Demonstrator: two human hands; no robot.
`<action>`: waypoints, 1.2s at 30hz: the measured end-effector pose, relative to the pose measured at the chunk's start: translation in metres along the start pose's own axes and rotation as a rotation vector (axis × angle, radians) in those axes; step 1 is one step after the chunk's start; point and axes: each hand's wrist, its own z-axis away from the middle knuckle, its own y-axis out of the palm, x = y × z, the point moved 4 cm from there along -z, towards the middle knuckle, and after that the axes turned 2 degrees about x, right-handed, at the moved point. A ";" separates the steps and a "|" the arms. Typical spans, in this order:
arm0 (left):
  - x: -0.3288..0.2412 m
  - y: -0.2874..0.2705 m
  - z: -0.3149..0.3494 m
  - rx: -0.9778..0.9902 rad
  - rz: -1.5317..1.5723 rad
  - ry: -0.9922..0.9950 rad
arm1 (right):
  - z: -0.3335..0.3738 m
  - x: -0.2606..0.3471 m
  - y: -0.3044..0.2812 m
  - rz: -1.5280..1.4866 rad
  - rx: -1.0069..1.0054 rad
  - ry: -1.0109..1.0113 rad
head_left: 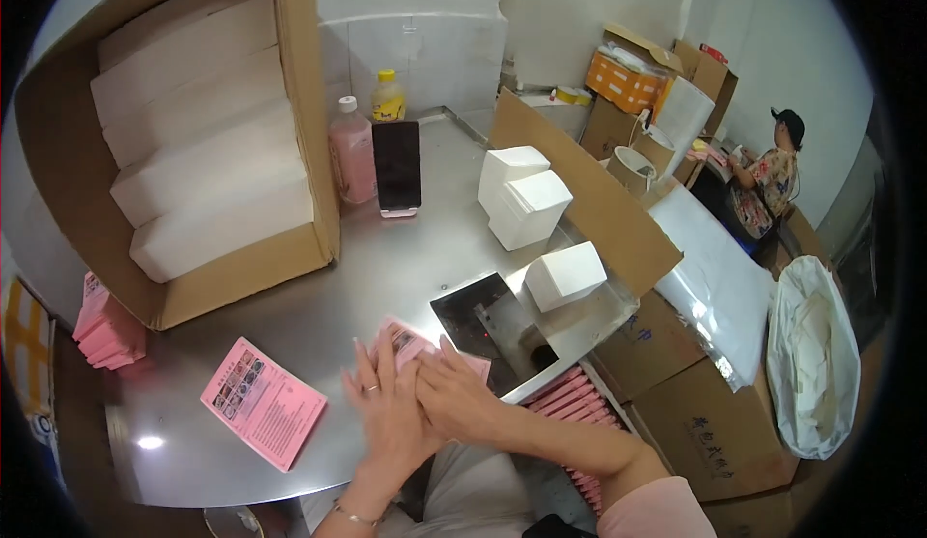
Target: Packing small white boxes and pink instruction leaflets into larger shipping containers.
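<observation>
Both my hands rest together on a pink printed packet (399,333) at the front of the metal table (377,266). My left hand (391,405) lies over it with the fingers stretched out and apart. Overlapping it from the right, my right hand (454,395) has its fingers extended, some reaching across the left hand. Much of the packet is hidden beneath them; a pink corner shows right of the right hand. Left of my hands a pink printed stack or packet (264,401) lies flat. Just right of them is a dark square opening (488,321) in the tabletop.
A large carton (237,292) of white blocks stands at left, pink packets (108,330) beside it. A phone (397,166), pink bottle (353,152) and yellow-capped bottle (387,99) are behind. White boxes (567,275) stand right. More pink packets (584,408) sit below. A co-worker (772,176) sits far right.
</observation>
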 end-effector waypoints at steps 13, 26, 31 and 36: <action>-0.006 -0.006 0.002 0.061 -0.127 0.078 | 0.067 -0.159 -0.088 0.433 -0.282 0.627; 0.017 -0.006 -0.001 0.233 0.177 0.050 | 0.058 0.025 -0.027 -0.008 -0.058 -0.229; -0.014 -0.008 0.000 0.178 0.170 0.113 | 0.012 -0.036 0.015 0.103 0.280 0.122; 0.009 -0.039 0.015 0.290 0.150 0.032 | 0.045 -0.106 0.022 -0.220 -0.014 0.544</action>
